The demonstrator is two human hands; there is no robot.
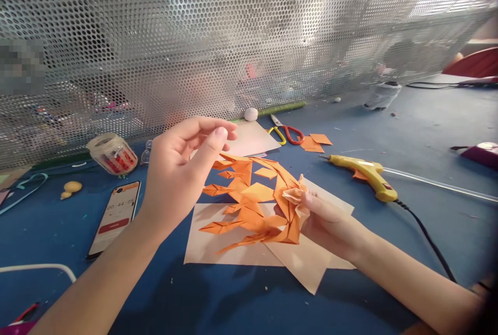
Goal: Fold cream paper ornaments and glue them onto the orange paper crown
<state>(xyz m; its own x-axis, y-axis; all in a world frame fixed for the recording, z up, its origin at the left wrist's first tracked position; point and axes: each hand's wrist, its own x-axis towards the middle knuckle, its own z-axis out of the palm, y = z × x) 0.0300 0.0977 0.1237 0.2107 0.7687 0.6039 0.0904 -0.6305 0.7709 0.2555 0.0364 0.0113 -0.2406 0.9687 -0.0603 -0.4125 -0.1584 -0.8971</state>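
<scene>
Origami piece (257, 193), orange, pinched at right edge by right hand (330, 223); left hand (182, 164) curled nearby, cannot tell whether gripping; yellow glue gun (363, 169) on blue surface (389, 252).

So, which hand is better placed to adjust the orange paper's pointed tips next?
Probably the left hand: it seems empty, near the pointed tips; the right hand holds the orange paper.

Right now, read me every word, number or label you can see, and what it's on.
"00 44 05": on the screen of the phone; the last digit is slightly blurred.
Too small or blurred: the lettering on its red button and other small screen text.
</scene>
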